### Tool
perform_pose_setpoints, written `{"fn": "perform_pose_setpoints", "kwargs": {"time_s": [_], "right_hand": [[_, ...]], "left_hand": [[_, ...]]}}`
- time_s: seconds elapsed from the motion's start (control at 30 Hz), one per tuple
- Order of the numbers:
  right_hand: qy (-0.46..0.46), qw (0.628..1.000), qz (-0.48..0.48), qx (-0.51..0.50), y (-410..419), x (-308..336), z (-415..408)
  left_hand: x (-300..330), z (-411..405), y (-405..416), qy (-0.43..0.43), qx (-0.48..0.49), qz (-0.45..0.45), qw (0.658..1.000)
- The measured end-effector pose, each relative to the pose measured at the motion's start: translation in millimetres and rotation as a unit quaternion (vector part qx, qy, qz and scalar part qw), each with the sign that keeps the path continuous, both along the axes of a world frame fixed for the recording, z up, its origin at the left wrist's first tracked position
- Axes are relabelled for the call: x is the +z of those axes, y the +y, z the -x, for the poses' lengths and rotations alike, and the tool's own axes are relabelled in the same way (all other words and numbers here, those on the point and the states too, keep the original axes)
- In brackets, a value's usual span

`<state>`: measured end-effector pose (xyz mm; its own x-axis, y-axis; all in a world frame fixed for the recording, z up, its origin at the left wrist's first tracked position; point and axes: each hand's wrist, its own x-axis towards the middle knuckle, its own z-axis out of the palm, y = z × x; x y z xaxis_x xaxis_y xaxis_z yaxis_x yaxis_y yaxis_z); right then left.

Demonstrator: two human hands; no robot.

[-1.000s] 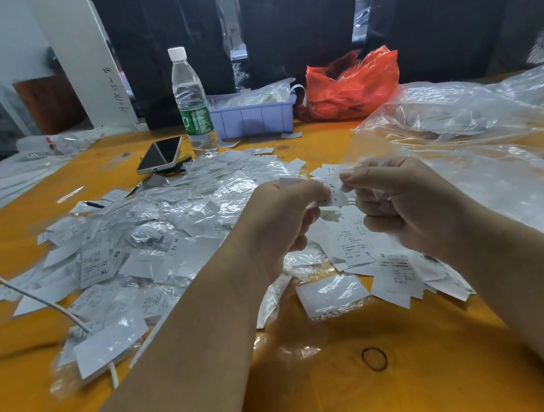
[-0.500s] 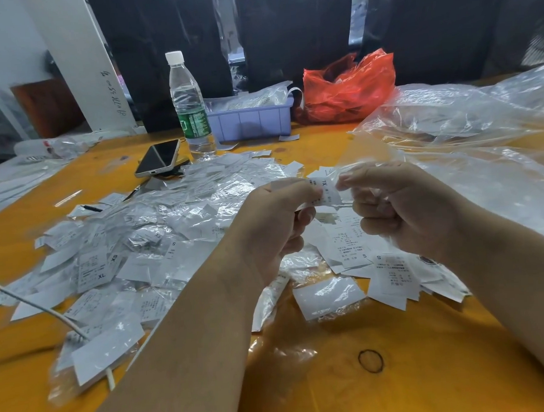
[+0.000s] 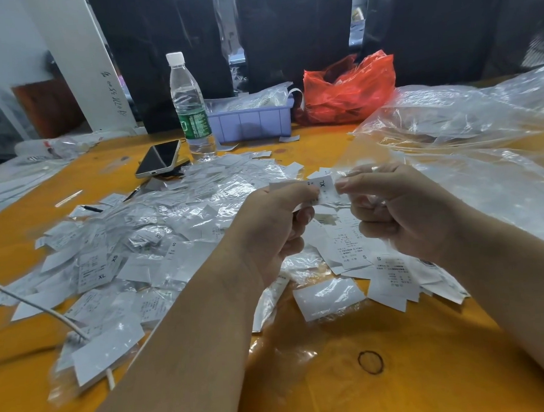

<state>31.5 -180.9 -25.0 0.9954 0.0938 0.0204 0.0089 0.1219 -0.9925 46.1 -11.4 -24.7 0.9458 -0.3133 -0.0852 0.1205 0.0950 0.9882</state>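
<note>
1. Left hand (image 3: 275, 224) — fingers curled, with thumb and forefinger pinching the left edge of a small white label (image 3: 323, 189) printed "XL".
2. Right hand (image 3: 400, 211) — fingers curled, with thumb and forefinger pinching the same label's right edge.
3. The label is held between the two hands, lifted above the orange surface (image 3: 430, 370) and over the right part of the pile of labels (image 3: 146, 244).
4. The pile is made of white labels, many in clear sleeves, spread over the left and middle of the surface.
5. Behind the pile are a phone (image 3: 159, 158), an upright water bottle (image 3: 190, 106) just beside it, a lilac bin (image 3: 253, 121) and a red bag (image 3: 349, 88).
6. Clear plastic bags (image 3: 464, 117) lie at far right, and a black rubber band (image 3: 370, 362) lies in front, apart from the pile.
</note>
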Motion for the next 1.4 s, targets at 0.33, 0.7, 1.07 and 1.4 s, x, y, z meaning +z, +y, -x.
{"fn": "perform_pose_setpoints", "kwargs": {"time_s": [0.33, 0.7, 1.07, 1.4], "right_hand": [[-0.043, 0.996, 0.071, -0.028, 1.5, 0.5, 3.5], [-0.082, 0.983, 0.147, -0.066, 4.5, -2.3, 4.9], [-0.01, 0.996, 0.082, -0.036, 8.4, -1.9, 3.3], [-0.004, 0.999, 0.03, 0.008, 8.2, 1.0, 5.9]], "left_hand": [[-0.1, -0.1, -0.8, 0.022, 0.024, 0.024, 0.999], [-2.6, 1.2, -2.6, -0.012, 0.041, -0.01, 0.999], [-1.5, 1.2, -3.5, -0.011, 0.034, 0.004, 0.999], [1.0, 1.3, -4.5, 0.033, 0.022, 0.079, 0.996]]}}
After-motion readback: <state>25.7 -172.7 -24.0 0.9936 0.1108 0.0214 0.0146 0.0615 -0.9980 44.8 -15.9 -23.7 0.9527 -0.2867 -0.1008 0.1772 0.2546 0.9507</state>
